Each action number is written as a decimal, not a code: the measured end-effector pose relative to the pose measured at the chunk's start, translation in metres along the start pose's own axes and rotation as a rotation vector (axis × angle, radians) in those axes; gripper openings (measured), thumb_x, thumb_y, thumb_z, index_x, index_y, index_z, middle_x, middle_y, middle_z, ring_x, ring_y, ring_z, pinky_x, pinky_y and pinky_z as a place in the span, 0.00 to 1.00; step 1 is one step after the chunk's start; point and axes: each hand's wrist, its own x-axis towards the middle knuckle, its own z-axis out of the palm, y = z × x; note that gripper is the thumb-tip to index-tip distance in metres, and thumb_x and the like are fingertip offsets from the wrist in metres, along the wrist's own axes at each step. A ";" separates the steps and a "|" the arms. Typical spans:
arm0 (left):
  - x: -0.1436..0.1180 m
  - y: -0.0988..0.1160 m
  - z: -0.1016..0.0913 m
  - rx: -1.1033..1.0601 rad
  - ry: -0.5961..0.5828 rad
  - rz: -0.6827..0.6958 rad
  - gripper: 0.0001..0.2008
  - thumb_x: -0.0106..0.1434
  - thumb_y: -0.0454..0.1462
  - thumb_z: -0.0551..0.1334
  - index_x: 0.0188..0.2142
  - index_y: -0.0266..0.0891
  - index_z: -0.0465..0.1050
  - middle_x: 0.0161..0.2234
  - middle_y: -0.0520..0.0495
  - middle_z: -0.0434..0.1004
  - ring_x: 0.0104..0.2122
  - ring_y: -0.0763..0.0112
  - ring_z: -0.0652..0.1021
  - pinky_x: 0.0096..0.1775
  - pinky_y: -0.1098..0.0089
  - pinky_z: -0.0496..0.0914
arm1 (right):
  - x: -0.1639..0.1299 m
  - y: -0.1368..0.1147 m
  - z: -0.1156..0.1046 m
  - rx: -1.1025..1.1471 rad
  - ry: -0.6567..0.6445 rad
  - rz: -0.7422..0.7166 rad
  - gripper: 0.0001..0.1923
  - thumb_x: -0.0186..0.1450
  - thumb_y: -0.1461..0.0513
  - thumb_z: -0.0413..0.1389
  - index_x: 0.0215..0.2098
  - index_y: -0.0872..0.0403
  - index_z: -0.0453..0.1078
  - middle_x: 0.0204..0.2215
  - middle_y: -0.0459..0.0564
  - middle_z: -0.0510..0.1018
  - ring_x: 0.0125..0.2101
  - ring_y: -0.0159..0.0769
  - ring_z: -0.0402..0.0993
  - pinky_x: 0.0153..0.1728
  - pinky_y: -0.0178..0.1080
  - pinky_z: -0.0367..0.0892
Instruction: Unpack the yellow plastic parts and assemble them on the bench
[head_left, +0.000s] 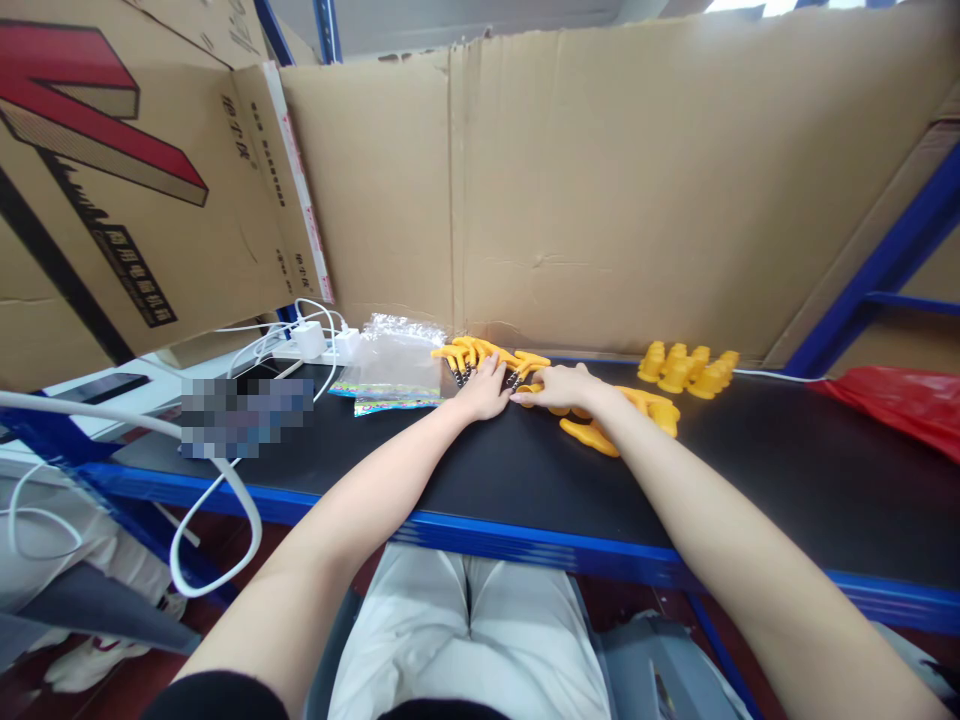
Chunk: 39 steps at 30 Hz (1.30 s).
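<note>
My left hand (486,390) lies low over the dark tabletop, its fingers stretched forward and fairly flat against a row of yellow plastic pieces (469,348) with curved, finger-like ends. Small dark beaded or coiled parts (514,379) show between these pieces and my hands. Just to the right, my right hand (564,386) is bent, thumb and forefinger drawn together near the dark parts; what they pinch is too small to make out. Under and beside that wrist lies a larger yellow plastic piece (652,405) with a curved, banana-like arm (589,437), partly hidden by my forearm.
Several yellow cup-shaped pieces (688,370) stand at the back right. Clear plastic bags (397,365) lie left of my hands, beside white chargers (307,340) and cables. A red plastic bag (900,400) is at the far right. Cardboard (600,190) walls the back.
</note>
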 end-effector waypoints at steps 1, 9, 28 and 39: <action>-0.001 0.000 -0.001 -0.001 -0.006 -0.004 0.31 0.66 0.42 0.50 0.64 0.28 0.48 0.67 0.30 0.36 0.66 0.52 0.44 0.62 0.52 0.48 | 0.000 -0.001 0.000 -0.009 0.012 0.003 0.22 0.54 0.43 0.57 0.28 0.52 0.73 0.34 0.55 0.78 0.43 0.52 0.71 0.50 0.58 0.54; -0.004 0.001 -0.004 -0.006 0.022 0.020 0.27 0.66 0.40 0.51 0.63 0.34 0.53 0.67 0.32 0.39 0.66 0.51 0.45 0.61 0.45 0.48 | -0.002 -0.001 -0.009 -0.003 0.096 0.044 0.23 0.60 0.45 0.47 0.38 0.52 0.72 0.38 0.55 0.78 0.43 0.50 0.72 0.45 0.49 0.61; -0.009 -0.004 -0.035 0.106 0.354 -0.079 0.19 0.68 0.37 0.52 0.57 0.44 0.63 0.53 0.41 0.70 0.49 0.61 0.74 0.48 0.62 0.68 | -0.003 0.000 0.002 -0.135 0.429 -0.536 0.23 0.60 0.66 0.48 0.54 0.52 0.66 0.46 0.53 0.72 0.37 0.37 0.70 0.40 0.38 0.60; -0.010 0.008 -0.034 0.183 0.269 -0.058 0.13 0.64 0.39 0.55 0.47 0.42 0.70 0.44 0.45 0.76 0.43 0.62 0.76 0.41 0.66 0.68 | 0.002 -0.001 0.001 -0.256 0.279 -0.234 0.11 0.68 0.62 0.45 0.43 0.57 0.67 0.40 0.56 0.77 0.40 0.42 0.71 0.39 0.42 0.51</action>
